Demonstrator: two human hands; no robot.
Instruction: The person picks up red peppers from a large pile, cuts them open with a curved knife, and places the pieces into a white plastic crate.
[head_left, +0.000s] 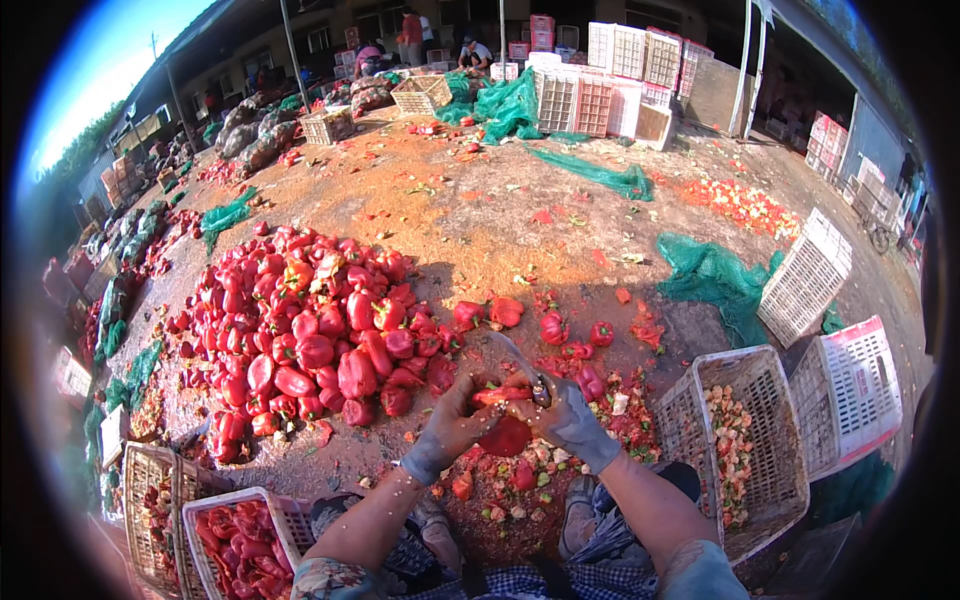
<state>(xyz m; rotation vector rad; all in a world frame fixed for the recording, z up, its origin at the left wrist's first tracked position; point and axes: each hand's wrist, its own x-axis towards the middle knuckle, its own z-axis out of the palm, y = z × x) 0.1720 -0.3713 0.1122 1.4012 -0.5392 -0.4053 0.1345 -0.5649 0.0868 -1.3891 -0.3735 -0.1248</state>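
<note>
My left hand, in a stained grey work glove, grips one side of a cut red bell pepper in front of me. In my right hand, gloved too, is a knife with a curved blade; its handle stands up from my fist and its tip points up and left. The fingers of that hand also touch the pepper. Beyond my left hand lies a large heap of whole red bell peppers. Beneath my hands, between my feet, pepper cores and scraps cover the ground.
At lower left, a plastic crate holds cut red peppers. Another crate at right holds cores. Green netting and tipped crates lie farther right. Several people are at the back, near stacked crates and full net sacks.
</note>
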